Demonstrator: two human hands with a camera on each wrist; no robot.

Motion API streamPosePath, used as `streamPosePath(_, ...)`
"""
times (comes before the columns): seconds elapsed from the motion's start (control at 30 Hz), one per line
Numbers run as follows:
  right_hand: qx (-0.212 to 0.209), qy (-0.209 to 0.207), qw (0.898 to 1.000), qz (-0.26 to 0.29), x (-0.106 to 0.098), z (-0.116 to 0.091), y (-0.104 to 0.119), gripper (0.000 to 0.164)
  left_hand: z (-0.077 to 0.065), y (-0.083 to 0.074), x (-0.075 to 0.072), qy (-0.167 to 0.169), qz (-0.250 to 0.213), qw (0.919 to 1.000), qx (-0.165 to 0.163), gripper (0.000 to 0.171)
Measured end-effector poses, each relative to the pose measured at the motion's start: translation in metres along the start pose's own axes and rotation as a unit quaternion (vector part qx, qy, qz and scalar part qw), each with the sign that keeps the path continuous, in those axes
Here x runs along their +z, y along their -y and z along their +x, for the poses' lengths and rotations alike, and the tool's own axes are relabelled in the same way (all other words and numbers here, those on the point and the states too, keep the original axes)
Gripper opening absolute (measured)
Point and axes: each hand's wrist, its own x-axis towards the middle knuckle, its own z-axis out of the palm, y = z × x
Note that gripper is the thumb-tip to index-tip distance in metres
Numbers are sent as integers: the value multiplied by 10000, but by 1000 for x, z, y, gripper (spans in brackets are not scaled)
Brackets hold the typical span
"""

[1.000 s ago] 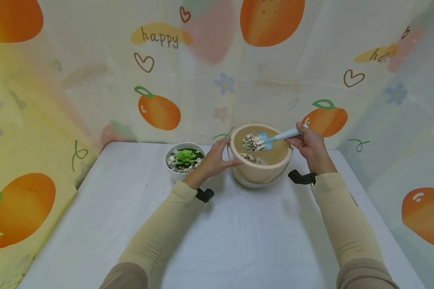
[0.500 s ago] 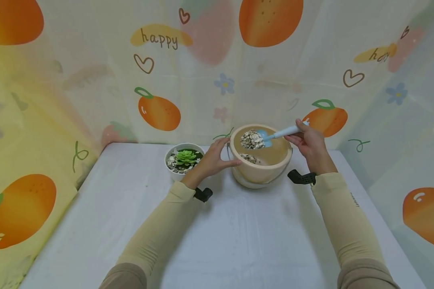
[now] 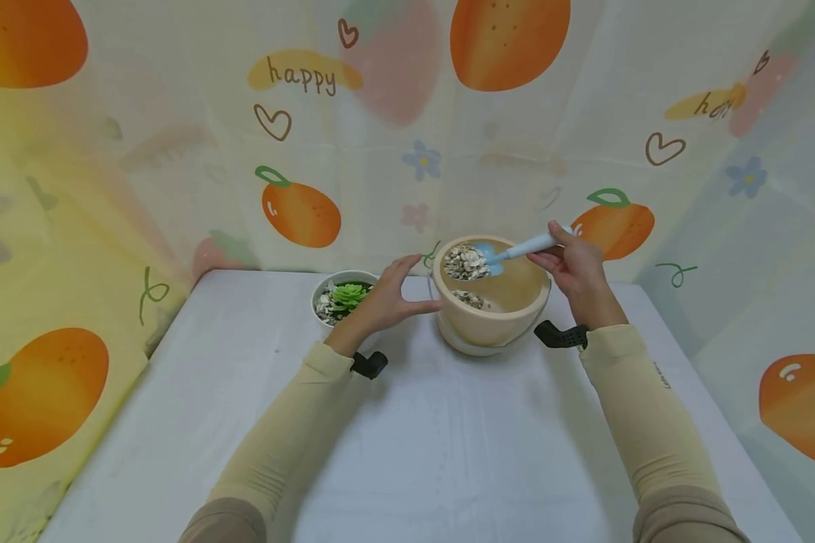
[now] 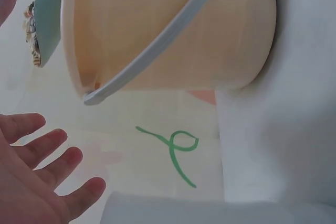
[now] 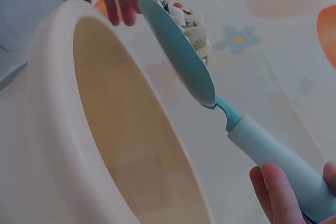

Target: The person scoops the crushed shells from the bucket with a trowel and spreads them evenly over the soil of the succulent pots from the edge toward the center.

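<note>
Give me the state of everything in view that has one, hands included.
Bucket: upright, some shell pieces inside.
Bucket handle: lowered.
Shovel: loaded with shell pieces, held over the bucket.
White pot: upright, holding a green succulent.
Left hand: fingers spread, apart from the bucket.
Right hand: gripping the shovel.

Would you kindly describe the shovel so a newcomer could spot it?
On the white table stands a cream bucket. Above its opening, the right hand holds the shovel. Unlike the bucket and white plant pot, it is light blue and carries shell-like bits.
</note>
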Motion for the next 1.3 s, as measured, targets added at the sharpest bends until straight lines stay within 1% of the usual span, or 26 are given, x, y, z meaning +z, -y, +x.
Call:
streamPosePath(0.13, 1, -69, 10000, -9, 5, 0, -3, 26, -5, 1, -7, -40, -29, 10000, -62, 99)
streamPosePath(0.27, 8, -93, 10000, -4, 11, 0, -5, 23, -9, 3, -14, -136, -16, 9999, -73, 98)
streamPosePath(0.37, -11, -24, 10000, -1, 16, 0, -7, 18, -11, 5, -20, -219, -16, 9998, -28, 99)
streamPosePath(0.53, 13, 105, 9999, 88, 24, 1, -10, 16, -15, 9, -29, -260, 52, 9996, 11, 100)
streamPosePath(0.73, 11, 197, 9996, 194, 36, 2, -18, 12, -20, 15, -39, -309, 75, 9995, -57, 100)
streamPosePath(0.97, 47, 342, 9993, 174, 48, 4, -29, 12, -27, 23, -48, -396, 35, 9990, -213, 98)
streamPosePath(1.13, 77, 330, 9992, 215, 56, 7, -37, 11, -32, 27, -55, -528, 71, 9983, -242, 97)
streamPosePath(1.3, 102, 254, 9994, 197, 62, 8, -44, 12, -35, 32, -62, -573, 53, 9980, -262, 98)
